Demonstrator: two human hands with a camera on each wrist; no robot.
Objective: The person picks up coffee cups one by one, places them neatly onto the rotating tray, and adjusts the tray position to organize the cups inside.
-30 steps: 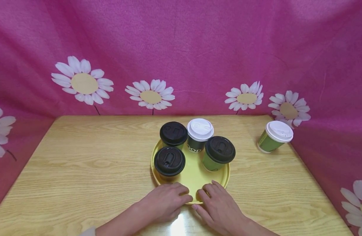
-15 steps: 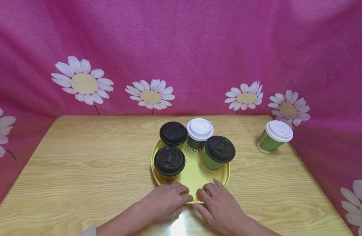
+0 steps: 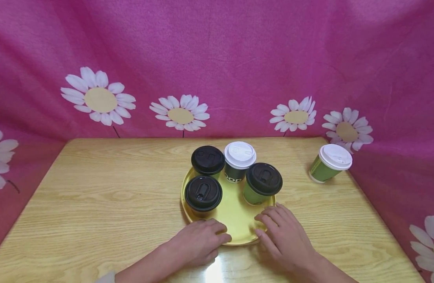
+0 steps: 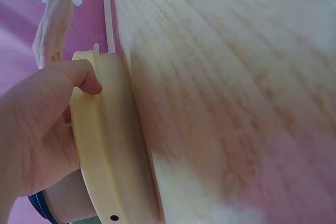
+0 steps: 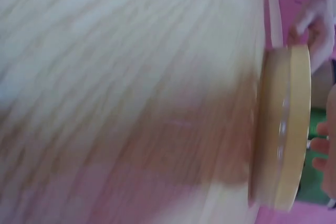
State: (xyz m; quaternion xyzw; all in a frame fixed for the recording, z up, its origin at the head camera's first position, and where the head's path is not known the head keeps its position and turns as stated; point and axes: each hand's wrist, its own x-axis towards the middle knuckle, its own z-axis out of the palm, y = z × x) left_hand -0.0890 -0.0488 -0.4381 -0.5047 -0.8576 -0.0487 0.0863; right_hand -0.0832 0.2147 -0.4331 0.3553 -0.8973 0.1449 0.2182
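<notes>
A round yellow tray [image 3: 234,222] lies on the table, carrying several lidded paper coffee cups. My left hand [image 3: 202,243] grips its near rim; in the left wrist view the thumb [image 4: 89,80] presses the outer wall and the fingers reach inside. At the tray's near right edge, my right hand [image 3: 285,237] hovers with spread, relaxed fingers. Closest to it stands a green cup with a black lid [image 3: 263,179]. Two more black-lidded cups, one in front [image 3: 203,193] and one behind [image 3: 207,160], stand at the tray's left, beside a dark cup with a white lid [image 3: 239,154].
Off the tray, a green cup with a white lid [image 3: 330,163] stands near the right edge of the wooden table [image 3: 107,196]. A pink cloth [image 3: 217,59] with white daisies hangs behind and along both sides.
My right hand has let go of the near rim and moved right, its fingers spreading. The left hand, tray and cups stay where they were.
</notes>
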